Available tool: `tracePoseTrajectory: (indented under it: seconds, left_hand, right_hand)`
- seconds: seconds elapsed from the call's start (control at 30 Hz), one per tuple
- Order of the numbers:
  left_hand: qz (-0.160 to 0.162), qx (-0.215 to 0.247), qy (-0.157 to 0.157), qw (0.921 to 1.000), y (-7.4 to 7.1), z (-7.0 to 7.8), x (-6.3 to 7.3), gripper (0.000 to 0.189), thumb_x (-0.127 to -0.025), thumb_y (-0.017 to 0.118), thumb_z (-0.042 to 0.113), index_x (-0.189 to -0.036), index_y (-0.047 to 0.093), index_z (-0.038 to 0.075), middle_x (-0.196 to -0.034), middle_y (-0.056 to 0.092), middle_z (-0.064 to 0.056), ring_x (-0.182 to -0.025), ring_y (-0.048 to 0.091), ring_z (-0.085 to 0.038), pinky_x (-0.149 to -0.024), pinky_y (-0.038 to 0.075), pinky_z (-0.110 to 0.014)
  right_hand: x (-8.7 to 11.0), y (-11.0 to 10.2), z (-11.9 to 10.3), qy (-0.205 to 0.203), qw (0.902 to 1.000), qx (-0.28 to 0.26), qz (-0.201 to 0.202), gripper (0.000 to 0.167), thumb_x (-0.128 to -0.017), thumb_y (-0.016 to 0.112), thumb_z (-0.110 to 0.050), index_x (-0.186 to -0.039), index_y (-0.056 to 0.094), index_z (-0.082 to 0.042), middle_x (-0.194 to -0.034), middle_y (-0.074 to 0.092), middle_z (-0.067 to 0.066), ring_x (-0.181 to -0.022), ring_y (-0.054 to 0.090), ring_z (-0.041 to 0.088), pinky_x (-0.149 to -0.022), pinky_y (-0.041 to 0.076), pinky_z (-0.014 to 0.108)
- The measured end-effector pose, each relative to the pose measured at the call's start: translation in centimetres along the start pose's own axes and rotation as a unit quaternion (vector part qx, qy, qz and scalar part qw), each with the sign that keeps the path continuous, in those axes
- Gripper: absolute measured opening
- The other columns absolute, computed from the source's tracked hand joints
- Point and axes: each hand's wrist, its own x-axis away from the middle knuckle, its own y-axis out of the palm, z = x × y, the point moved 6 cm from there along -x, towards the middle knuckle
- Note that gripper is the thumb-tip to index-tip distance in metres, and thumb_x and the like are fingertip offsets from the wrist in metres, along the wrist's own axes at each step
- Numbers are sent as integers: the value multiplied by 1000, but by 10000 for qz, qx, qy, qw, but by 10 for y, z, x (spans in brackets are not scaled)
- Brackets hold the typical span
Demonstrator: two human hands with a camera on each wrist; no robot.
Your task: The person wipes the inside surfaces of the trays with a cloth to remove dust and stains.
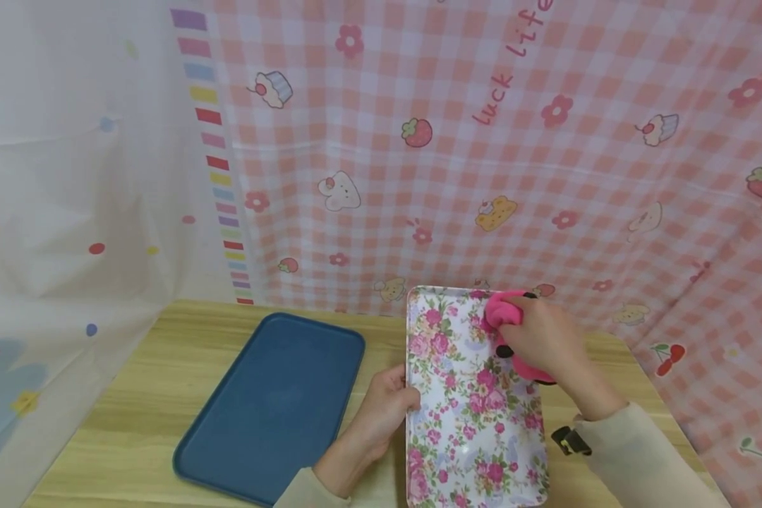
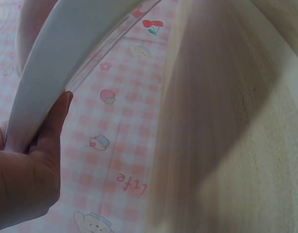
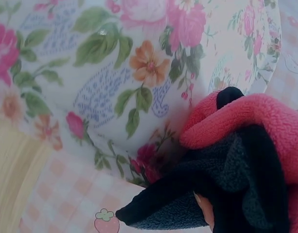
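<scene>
A white tray with pink floral print (image 1: 463,395) is held up, tilted, over the table's front right part. My left hand (image 1: 384,409) grips its left edge, thumb on the printed face and fingers behind; the left wrist view shows the tray's edge (image 2: 51,63) between them. My right hand (image 1: 546,342) holds a bunched pink and black cloth (image 1: 503,314) against the upper right of the printed face. Close up in the right wrist view, the fluffy cloth (image 3: 270,116) covers most of that hand and meets the tray's surface near its rim.
A dark blue rectangular tray (image 1: 273,402) lies flat on the wooden table (image 1: 133,395), left of my left hand. Behind the table hangs a pink checked curtain (image 1: 368,155) with cartoon prints. A white dotted sheet (image 1: 101,197) hangs at the left.
</scene>
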Motion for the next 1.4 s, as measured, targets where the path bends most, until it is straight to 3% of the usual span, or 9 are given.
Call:
tracePoseTrajectory:
  seconds: [0.33,0.53,0.77,0.93,1.13,1.4]
  left_hand:
    - [46,77,42,10000,-2,1,-1,60,-72,50,-8,-130,64,-9,-110,75,-16,-93,71,-20,-81,54,-29]
    - [53,129,6,9999,-2,1,-1,61,-72,50,-8,-131,64,-8,-110,75,-16,-93,71,-21,-80,54,-29]
    - [65,180,-18,9998,-2,0,-1,60,-72,50,-8,-131,64,-8,-111,75,-15,-93,70,-21,-81,54,-30]
    - [42,201,20,9998,-1,1,-1,62,-71,50,-8,-131,64,-9,-111,75,-16,-93,70,-20,-82,54,-30]
    - [22,207,52,9998,0,2,-1,61,-71,50,-8,-131,64,-9,-111,75,-16,-94,70,-20,-84,53,-29]
    - [-14,177,45,9998,1,0,0,59,-72,51,-8,-129,64,-9,-111,75,-18,-94,72,-21,-84,55,-30]
  right_hand:
    - [-2,7,-15,38,9999,-156,-14,11,-88,61,-19,-87,64,-8,-63,55,4,-54,44,20,-55,33,34]
    - [-6,10,-34,-260,9996,-130,43,10,-88,64,-18,-94,65,-11,-69,54,6,-55,44,21,-54,34,35]
    - [-7,14,-55,-462,9989,-58,81,5,-87,64,-18,-88,63,-13,-70,56,5,-59,47,22,-56,35,36]
    - [-7,17,-66,-585,9981,-187,103,13,-85,69,-16,-98,68,-13,-69,54,3,-58,47,21,-56,37,35]
    - [-8,20,-78,-727,9969,-262,112,12,-82,68,-12,-94,68,-13,-67,53,2,-56,46,20,-54,38,34]
    - [-9,25,-94,-981,9947,-238,173,16,-85,73,-17,-100,72,-14,-71,56,2,-60,49,20,-55,41,35]
